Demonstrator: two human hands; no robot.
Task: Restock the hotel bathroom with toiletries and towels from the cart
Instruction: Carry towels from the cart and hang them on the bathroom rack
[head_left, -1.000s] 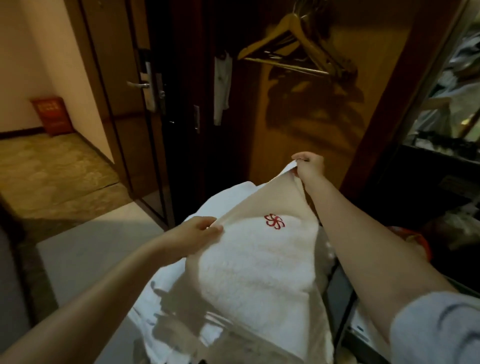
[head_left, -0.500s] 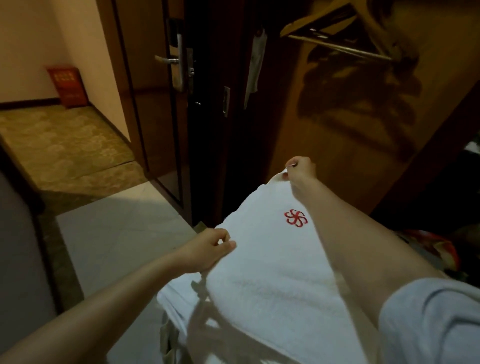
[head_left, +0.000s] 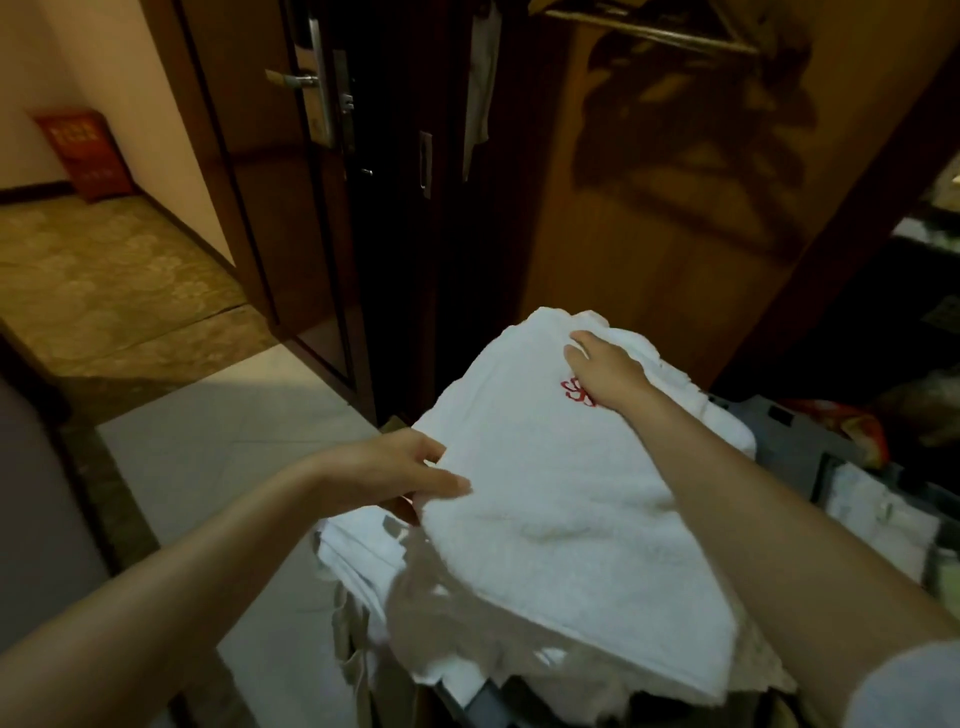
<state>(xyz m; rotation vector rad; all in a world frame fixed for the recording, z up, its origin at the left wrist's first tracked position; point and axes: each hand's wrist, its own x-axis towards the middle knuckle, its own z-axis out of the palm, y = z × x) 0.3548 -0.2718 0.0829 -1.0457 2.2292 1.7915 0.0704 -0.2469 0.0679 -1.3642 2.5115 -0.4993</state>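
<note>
**Towel held on the cart's linen pile**

The cart (head_left: 789, 431) carried a pile of white linen (head_left: 358, 540), and the folded towel (head_left: 561, 499) lay on top. The left hand (head_left: 384, 473) gripped the towel's left edge, thumb above and fingers (head_left: 402, 508) curled beneath. The right hand (head_left: 608, 371) lay flat on its far end, fingers nearly straight, partly covering the red emblem (head_left: 573, 391). Tiled floor (head_left: 223, 457) lay open to the left, before the door (head_left: 260, 182).

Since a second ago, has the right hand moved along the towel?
Yes. The right hand left the far corner of the towel, beyond the red emblem, and came nearer. It now lies flat, partly covering that emblem.
</note>
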